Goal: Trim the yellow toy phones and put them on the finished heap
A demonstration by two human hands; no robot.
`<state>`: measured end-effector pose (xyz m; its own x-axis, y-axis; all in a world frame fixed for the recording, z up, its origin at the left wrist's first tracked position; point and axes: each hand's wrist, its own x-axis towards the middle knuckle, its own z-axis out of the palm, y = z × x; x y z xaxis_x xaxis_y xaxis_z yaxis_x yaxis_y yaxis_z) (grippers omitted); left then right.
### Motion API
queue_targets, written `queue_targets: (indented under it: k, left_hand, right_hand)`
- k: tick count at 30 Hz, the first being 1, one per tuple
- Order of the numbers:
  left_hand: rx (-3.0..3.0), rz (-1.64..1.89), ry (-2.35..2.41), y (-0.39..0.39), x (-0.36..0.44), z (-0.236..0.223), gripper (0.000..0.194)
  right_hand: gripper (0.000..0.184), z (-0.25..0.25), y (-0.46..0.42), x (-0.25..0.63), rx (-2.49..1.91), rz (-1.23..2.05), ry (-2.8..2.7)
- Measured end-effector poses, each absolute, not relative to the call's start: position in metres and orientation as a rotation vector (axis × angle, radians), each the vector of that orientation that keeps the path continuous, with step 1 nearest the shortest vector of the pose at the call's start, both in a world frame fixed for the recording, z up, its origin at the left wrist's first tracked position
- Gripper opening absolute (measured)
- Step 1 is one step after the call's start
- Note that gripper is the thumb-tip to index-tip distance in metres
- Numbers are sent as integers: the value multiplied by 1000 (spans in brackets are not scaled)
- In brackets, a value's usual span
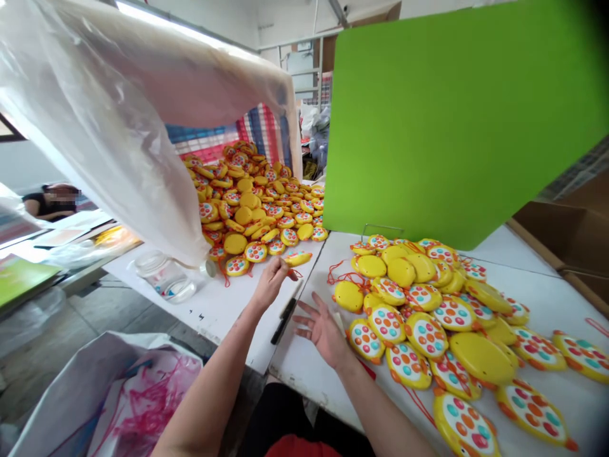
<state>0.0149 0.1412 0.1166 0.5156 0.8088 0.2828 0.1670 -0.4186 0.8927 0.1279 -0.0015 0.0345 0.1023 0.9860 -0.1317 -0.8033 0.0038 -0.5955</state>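
Note:
My left hand (272, 279) is closed, its fingers pinched at a short red cord (295, 273). Just beyond these fingers is a yellow turtle-shaped toy (299, 258), seen nearly edge-on. My right hand (324, 331) is open, palm up with fingers spread, holding nothing. Right beside it lies a heap of similar yellow toys (425, 333), with coloured dots on white and red cords; some lie face down. A larger pile of these toys (252, 206) spills from a striped woven bag (266, 133) ahead of my left hand. A black pen (281, 324) lies between my hands.
A clear plastic jar (164, 276) lies on its side at the table's left. A large green board (457, 120) stands behind the right heap. Below left is a white sack (71, 393) with pink strings (152, 393). Cardboard boxes (561, 244) are at right; another person (54, 200) sits far left.

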Motion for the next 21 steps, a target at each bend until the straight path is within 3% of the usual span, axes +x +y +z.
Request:
queue_targets:
  k: [6,14,21]
  left_hand:
    - [1349,759,490,73,-14,104,26]
    - [1122,1062,905,50,-11,81,33]
    - [1102,837,809,34,-14,67,62]
  right_hand:
    - [59,40,-8,132,-499,1589,-292]
    - [44,32,-13,126,-635,1574,-519]
    - [59,31,-9,129,-700,1411,-678]
